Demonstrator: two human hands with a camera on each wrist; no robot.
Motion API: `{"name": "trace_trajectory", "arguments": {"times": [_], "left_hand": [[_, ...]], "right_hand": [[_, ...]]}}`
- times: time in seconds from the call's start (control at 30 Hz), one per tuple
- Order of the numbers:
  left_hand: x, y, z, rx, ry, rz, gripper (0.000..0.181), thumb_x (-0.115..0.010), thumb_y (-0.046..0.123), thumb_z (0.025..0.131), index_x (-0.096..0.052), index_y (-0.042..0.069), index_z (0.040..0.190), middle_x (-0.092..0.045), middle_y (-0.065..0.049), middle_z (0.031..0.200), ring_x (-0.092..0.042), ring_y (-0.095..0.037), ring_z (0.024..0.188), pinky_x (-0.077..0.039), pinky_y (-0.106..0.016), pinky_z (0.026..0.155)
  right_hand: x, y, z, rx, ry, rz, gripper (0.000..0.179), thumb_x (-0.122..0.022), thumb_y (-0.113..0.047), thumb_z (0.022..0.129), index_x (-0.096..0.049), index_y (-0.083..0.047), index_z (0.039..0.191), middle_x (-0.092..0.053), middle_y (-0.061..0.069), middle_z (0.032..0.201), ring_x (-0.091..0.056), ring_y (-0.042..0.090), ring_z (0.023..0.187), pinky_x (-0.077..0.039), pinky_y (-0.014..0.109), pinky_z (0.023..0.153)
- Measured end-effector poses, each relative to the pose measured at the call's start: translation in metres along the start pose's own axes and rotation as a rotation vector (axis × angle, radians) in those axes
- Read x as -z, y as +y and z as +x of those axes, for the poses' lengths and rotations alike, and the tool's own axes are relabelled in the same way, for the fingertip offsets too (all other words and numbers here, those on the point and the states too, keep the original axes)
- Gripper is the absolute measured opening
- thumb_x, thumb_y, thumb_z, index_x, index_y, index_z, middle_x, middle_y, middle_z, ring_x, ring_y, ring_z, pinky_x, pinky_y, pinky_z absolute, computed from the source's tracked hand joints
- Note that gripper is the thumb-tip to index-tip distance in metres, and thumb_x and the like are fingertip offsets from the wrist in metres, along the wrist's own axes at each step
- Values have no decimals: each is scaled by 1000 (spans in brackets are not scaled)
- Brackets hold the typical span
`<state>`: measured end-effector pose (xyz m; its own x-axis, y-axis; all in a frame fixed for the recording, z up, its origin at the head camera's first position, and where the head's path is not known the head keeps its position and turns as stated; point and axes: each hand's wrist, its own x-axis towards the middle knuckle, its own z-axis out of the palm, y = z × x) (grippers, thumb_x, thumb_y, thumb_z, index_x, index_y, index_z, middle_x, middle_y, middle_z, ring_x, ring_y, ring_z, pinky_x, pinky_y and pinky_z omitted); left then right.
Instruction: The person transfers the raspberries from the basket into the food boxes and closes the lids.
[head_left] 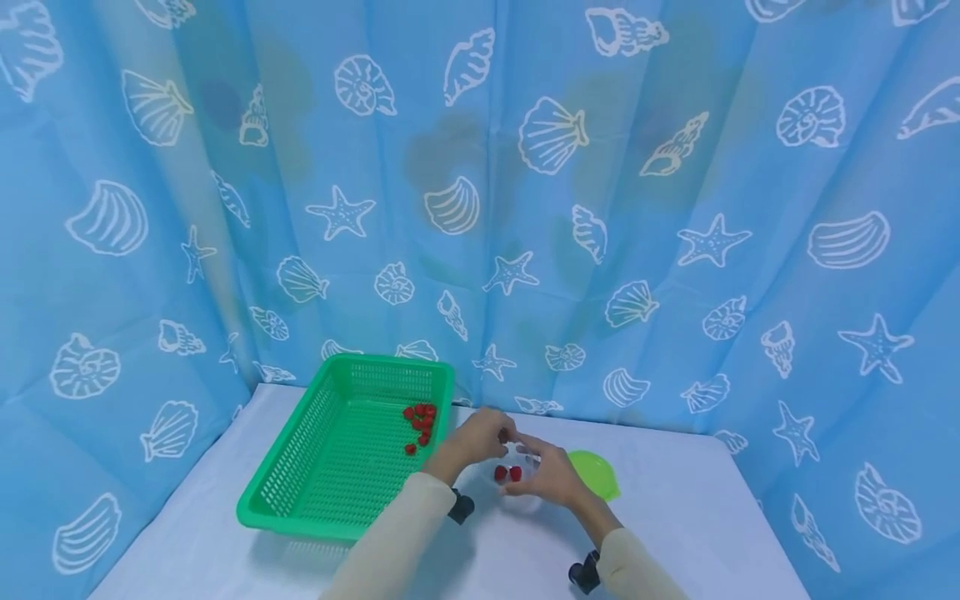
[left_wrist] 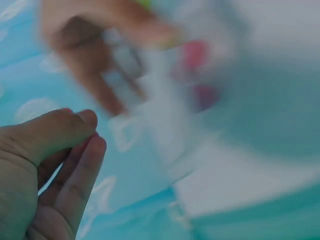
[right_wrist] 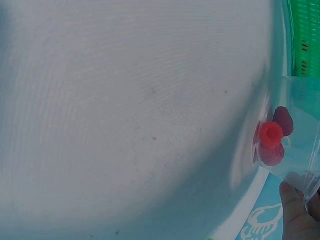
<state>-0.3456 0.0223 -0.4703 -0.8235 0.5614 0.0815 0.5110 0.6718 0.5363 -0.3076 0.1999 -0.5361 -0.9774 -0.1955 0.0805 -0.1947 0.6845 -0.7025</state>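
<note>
A clear plastic cup [right_wrist: 302, 112] with raspberries [right_wrist: 271, 134] at its bottom is held by my right hand [head_left: 553, 477], its thumb on one side and fingers on the other. My left hand [head_left: 480, 437] is over the cup's far left side, close to the right fingertips. In the left wrist view, the left hand's thumb and fingers [left_wrist: 82, 165] come together at the tips, with no object showing between them. To the left, more raspberries [head_left: 422, 421] lie along the right side of a green plastic basket [head_left: 341, 467].
A flat, round lime-green piece [head_left: 595, 475] with a small tab lies just right of the right hand. The white tabletop [head_left: 697, 517] ends at a blue curtain [head_left: 495, 250] printed with shells, which hangs behind and at both sides.
</note>
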Motion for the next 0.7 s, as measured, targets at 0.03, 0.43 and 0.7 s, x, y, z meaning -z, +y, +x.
{"name": "trace_trajectory", "arguments": {"times": [0.03,0.43,0.7], "left_hand": [[9,0,0,-14,27,-7,21,-75,0,83,-73,10,101,-69,-1,95,-61,-12,85,-55,-22,75],[83,-79,-26,3,396,-386,29,-71,-1,85,-67,-2,114,-68,-19,107,-66,-30,94,-56,-40,78],[63,-128,-44,169,462,-477,29,-68,-2,88,-64,-8,117,-65,-24,112,-64,-35,101,-54,-45,84]], "right_hand": [[0,1,-1,-9,-4,2,100,-88,-54,61,-46,-23,146,-56,4,138,-48,33,129,-48,57,94],[0,0,1,-51,-33,-10,99,-87,-53,63,-43,-26,148,-55,2,139,-45,33,133,-45,56,98],[-2,1,1,-45,-31,-9,99,-87,-53,64,-43,-25,148,-56,2,139,-44,34,133,-45,57,97]]}}
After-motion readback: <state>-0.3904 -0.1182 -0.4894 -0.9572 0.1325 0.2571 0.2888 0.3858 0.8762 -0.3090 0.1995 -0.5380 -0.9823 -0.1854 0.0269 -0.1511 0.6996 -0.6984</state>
